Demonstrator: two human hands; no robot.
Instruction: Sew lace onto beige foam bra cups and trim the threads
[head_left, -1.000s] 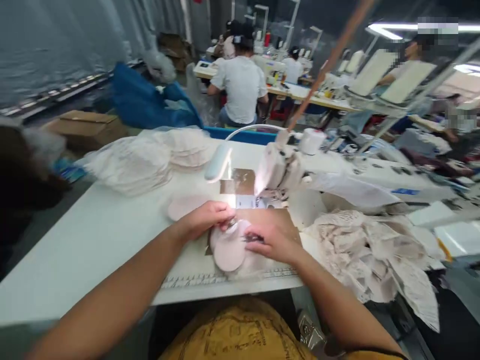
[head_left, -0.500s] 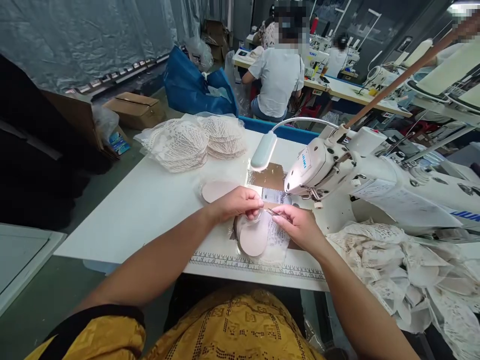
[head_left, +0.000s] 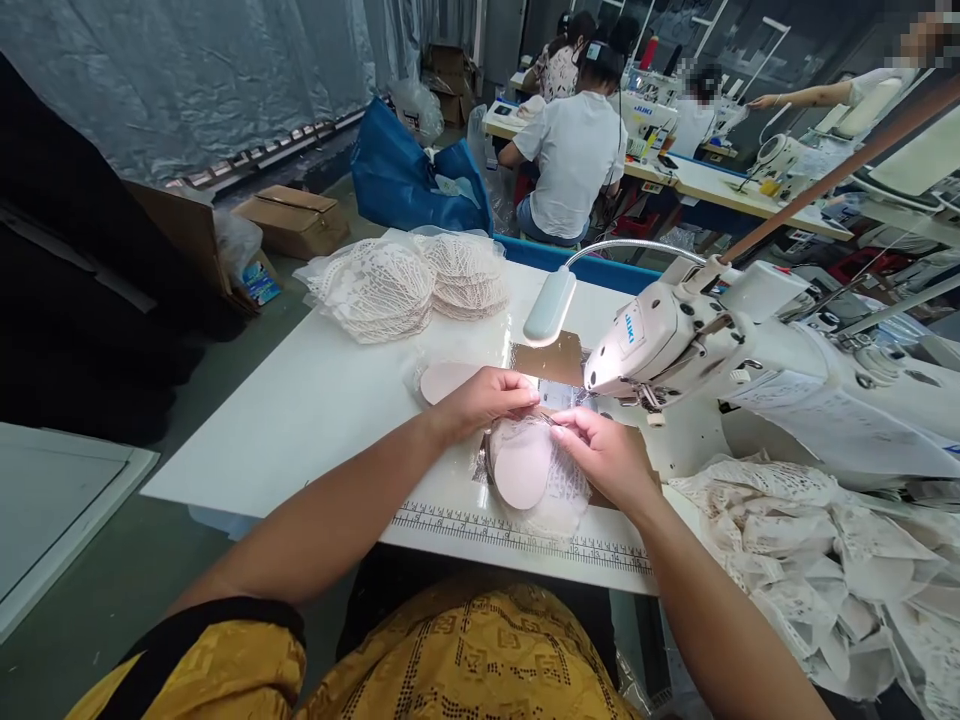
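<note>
A lace piece with a pale pink oval pad (head_left: pixel 521 472) lies on the sewing table in front of me, below the machine's needle area. My left hand (head_left: pixel 499 393) is closed in a pinch at the top edge of this lace piece. Close beside it, my right hand (head_left: pixel 604 445) is closed around a small slim metal tool (head_left: pixel 550 418), its tip pointing toward the left fingertips. Too little of the tool shows to tell its kind. A second pale pink pad (head_left: pixel 446 381) in sheer fabric lies left of my left hand, partly behind it.
A white sewing machine (head_left: pixel 652 345) stands at right, a lamp (head_left: pixel 550 305) hanging beside its head. Stacked lace cups (head_left: pixel 375 290) sit at the table's back left; a loose lace heap (head_left: pixel 817 550) lies at right. A ruler tape (head_left: pixel 517 540) runs along the front edge. Co-workers sit beyond.
The view has shifted, so the scene sits slightly further right. My left fingertips have lifted a little off the pad, uncovering more of its upper part. A co-worker's outstretched arm now shows at upper right.
</note>
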